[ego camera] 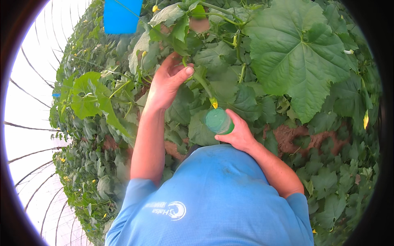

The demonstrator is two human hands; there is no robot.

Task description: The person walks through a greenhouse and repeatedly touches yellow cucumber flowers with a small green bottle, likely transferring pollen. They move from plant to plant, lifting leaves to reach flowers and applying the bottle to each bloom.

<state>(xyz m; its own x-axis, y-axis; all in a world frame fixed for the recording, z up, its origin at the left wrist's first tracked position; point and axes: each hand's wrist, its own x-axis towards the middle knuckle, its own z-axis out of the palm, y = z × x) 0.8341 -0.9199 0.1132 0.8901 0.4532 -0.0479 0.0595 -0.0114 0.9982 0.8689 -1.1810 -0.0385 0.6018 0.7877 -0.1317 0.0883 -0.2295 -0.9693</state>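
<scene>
A slender young gourd (202, 83), perhaps a luffa, hangs from the vine with a half-closed yellow flower (214, 102) at its lower tip. My left hand (170, 77) is around its upper part, the thumb in front and the fingers partly hidden behind leaves. Just below the flower, my right hand (240, 132) grips a clear cup-like container (219, 121) with green liquid in it. The flower's tip is right at the container's rim; whether they touch I cannot tell.
A large lobed leaf (301, 55) spreads at the upper right. Above my left hand hangs a blue sheet (123, 17), near a thin string. Dense vines surround me, with bare soil (292, 138) between leaves at right. Curved greenhouse ribs (30, 64) line the left.
</scene>
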